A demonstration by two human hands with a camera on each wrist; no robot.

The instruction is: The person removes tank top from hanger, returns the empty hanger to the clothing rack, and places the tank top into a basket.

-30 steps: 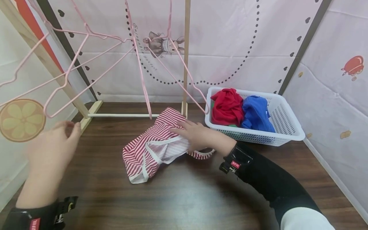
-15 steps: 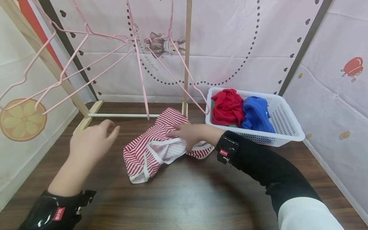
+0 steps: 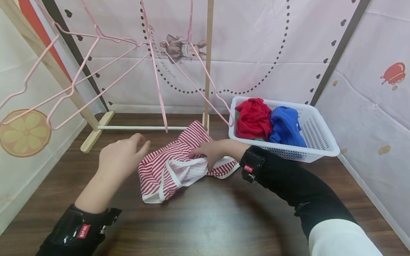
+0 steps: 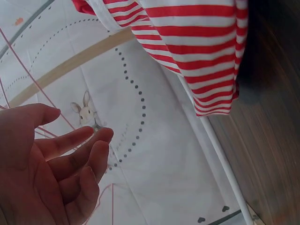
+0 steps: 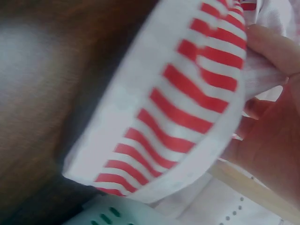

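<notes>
A crumpled red-and-white striped top (image 3: 160,172) with white trim lies on the brown wooden surface in the head view. My right hand (image 3: 214,151) grips its upper right part; the right wrist view has the thumb against the cloth (image 5: 187,108) and the other fingers partly hidden behind it. Just left of the top, my left hand (image 3: 121,154) hovers with fingers loosely bent and nothing in them. The left wrist view also shows that palm (image 4: 42,173) bare, apart from the striped cloth (image 4: 197,51).
Pink wire hangers (image 3: 75,81) hang at the upper left on a wooden rack, whose low rail (image 3: 144,128) runs behind the top. A white plastic basket (image 3: 320,142) at the back right holds a red garment (image 3: 253,119) and a blue garment (image 3: 286,126). Printed cloth walls surround the surface.
My left hand has moved right, from beside the rack's foot to near the striped top. My right hand has settled into the cloth with its fingers drawn in; the top has barely shifted.
</notes>
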